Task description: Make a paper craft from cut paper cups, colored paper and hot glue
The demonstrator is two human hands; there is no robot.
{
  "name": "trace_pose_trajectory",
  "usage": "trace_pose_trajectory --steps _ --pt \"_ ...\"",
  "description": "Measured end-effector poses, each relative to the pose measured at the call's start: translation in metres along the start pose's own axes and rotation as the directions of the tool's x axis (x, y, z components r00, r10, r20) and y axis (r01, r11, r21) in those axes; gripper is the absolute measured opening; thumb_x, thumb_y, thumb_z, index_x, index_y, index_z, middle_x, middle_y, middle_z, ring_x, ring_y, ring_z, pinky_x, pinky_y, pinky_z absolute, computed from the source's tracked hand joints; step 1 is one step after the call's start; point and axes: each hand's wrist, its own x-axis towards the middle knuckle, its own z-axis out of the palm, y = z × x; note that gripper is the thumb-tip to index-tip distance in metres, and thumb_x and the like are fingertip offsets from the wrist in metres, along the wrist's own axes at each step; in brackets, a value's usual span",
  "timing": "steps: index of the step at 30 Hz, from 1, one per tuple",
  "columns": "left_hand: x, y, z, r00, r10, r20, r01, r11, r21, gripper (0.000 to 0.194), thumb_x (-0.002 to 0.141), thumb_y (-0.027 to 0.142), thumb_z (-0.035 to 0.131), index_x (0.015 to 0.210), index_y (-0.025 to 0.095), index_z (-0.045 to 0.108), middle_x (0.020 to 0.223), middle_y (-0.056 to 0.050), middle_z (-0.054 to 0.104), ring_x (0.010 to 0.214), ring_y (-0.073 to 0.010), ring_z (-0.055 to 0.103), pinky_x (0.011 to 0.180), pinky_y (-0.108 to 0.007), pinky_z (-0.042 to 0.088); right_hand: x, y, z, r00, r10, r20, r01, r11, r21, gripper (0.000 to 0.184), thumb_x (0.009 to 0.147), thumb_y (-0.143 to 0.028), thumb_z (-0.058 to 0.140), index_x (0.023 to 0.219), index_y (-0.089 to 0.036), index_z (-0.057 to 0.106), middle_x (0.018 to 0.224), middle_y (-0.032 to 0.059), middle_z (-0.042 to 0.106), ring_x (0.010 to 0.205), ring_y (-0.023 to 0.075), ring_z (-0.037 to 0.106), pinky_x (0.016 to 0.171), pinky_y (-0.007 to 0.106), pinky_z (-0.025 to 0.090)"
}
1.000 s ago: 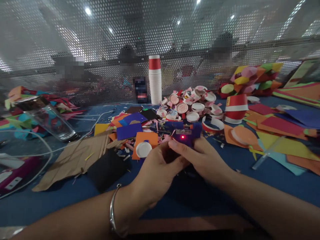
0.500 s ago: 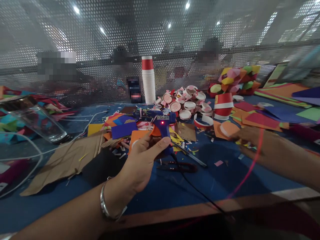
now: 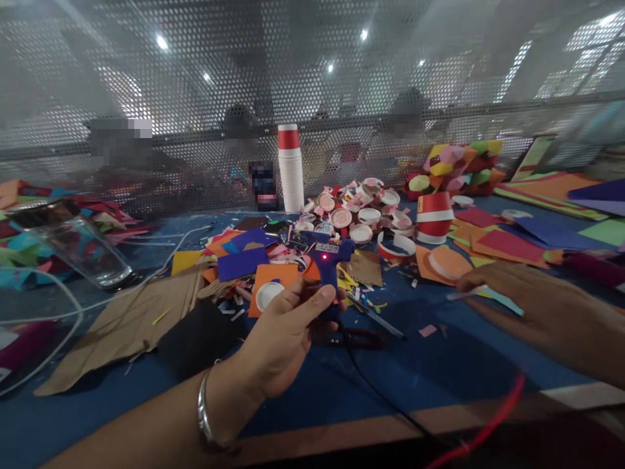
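Observation:
A blue glue gun (image 3: pixel 328 257) with a red light is gripped in my left hand (image 3: pixel 280 332), its nozzle pointing left and its black cord trailing down to the table's front edge. Over the table on the right, my right hand (image 3: pixel 532 306) has its fingers bent together around a thin pale strip (image 3: pixel 461 295); its exact kind is too blurred to tell. A light blue piece (image 3: pixel 502 301) shows between those fingers, and I cannot tell whether it is held. An orange paper piece with a round cut disc (image 3: pixel 449 262) lies just beyond the fingertips. Thread snips (image 3: pixel 359 338) lie partly hidden behind my left hand.
A tall stack of paper cups (image 3: pixel 291 172) stands at the back, beside a heap of cut cup bases (image 3: pixel 368 215). A red-and-white cup (image 3: pixel 434 218) is right of it. A glass jar (image 3: pixel 92 251) leans at left, near cardboard (image 3: pixel 131 312). Coloured paper (image 3: pixel 517 238) covers the right.
The glue gun and my left hand have shifted slightly right, uncovering a white disc on orange paper. My right hand has moved slightly; the pale strip now shows at its fingertips. The pink cord swung down.

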Motion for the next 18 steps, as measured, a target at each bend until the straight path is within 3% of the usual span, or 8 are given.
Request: trace_pose_trajectory --steps 1,2,8,12,18 --pt "0.0 0.0 0.0 1.0 -0.002 0.01 0.001 1.0 0.026 0.023 0.078 0.029 0.091 0.09 0.018 0.075 0.087 0.0 0.074 0.079 -0.0117 0.067 0.065 -0.021 0.055 0.003 -0.009 -0.001 1.0 -0.009 -0.016 0.009 1.0 0.019 0.014 0.098 -0.029 0.064 0.112 -0.031 0.062 0.114 0.0134 0.076 0.105 0.0308 0.074 0.093 0.045 0.053" --pt "0.0 0.0 0.0 1.0 -0.001 0.018 0.0 0.999 0.053 0.023 0.079 0.03 0.09 0.092 0.018 0.075 0.089 -0.001 0.075 0.081 -0.0122 0.067 0.066 -0.021 0.055 0.008 -0.019 -0.001 0.993 -0.016 -0.116 0.018 1.0 0.022 0.012 0.098 -0.029 0.062 0.11 -0.03 0.061 0.109 0.0123 0.076 0.1 0.031 0.075 0.089 0.045 0.054" --pt "-0.003 -0.001 -0.001 0.997 0.009 0.082 -0.021 0.99 0.139 0.027 0.081 0.032 0.089 0.102 0.021 0.074 0.096 -0.003 0.075 0.091 -0.0168 0.069 0.072 -0.026 0.059 0.045 -0.065 -0.002 0.974 -0.104 -0.201 0.127 0.986 0.107 0.009 0.104 -0.024 0.054 0.11 -0.026 0.061 0.107 0.0107 0.074 0.1 0.0253 0.073 0.087 0.037 0.054" --pt "-0.004 -0.002 0.0 0.995 -0.004 0.098 -0.015 0.982 0.189 0.03 0.081 0.033 0.088 0.105 0.022 0.074 0.099 -0.004 0.077 0.093 -0.018 0.071 0.073 -0.026 0.059 0.058 -0.072 0.001 0.94 -0.221 -0.261 0.262 0.956 0.132 0.01 0.103 -0.023 0.056 0.109 -0.025 0.062 0.101 0.0079 0.073 0.093 0.0228 0.072 0.083 0.036 0.054" --pt "-0.003 -0.006 -0.001 0.991 -0.023 0.133 -0.007 0.976 0.216 0.027 0.082 0.032 0.088 0.101 0.019 0.074 0.099 -0.006 0.079 0.093 -0.0173 0.071 0.073 -0.025 0.06 0.058 -0.074 0.007 0.927 -0.251 -0.277 0.305 0.936 0.173 0.01 0.101 -0.022 0.058 0.109 -0.022 0.066 0.1 0.0058 0.074 0.09 0.021 0.073 0.079 0.034 0.054"
